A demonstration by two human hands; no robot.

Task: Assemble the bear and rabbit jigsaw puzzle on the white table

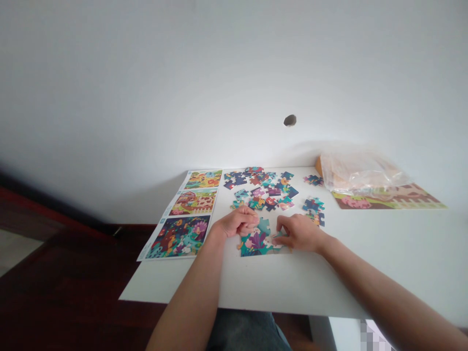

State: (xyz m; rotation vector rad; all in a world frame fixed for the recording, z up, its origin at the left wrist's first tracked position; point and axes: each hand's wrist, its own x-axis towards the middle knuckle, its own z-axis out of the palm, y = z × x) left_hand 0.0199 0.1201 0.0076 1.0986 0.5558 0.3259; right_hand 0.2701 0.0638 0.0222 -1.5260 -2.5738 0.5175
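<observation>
On the white table, a joined section of puzzle [256,241] shows teal ground, a purple plant and a white animal. My left hand [241,221] rests at its upper left edge, fingers curled closed; whatever they hold, if anything, is hidden. At the section's right side, my right hand [297,232] has thumb and forefinger down on the pieces, the gap between them partly visible. Loose puzzle pieces [257,191] lie scattered beyond both hands, and a small group of pieces [313,209] sits just past my right hand.
A reference sheet [186,214] with three pictures lies at the left, near the table's edge. At the back right, a clear plastic bag [360,170] partly covers a farm picture [393,197]. The wall [234,97] with a round hole rises behind the white table [270,287].
</observation>
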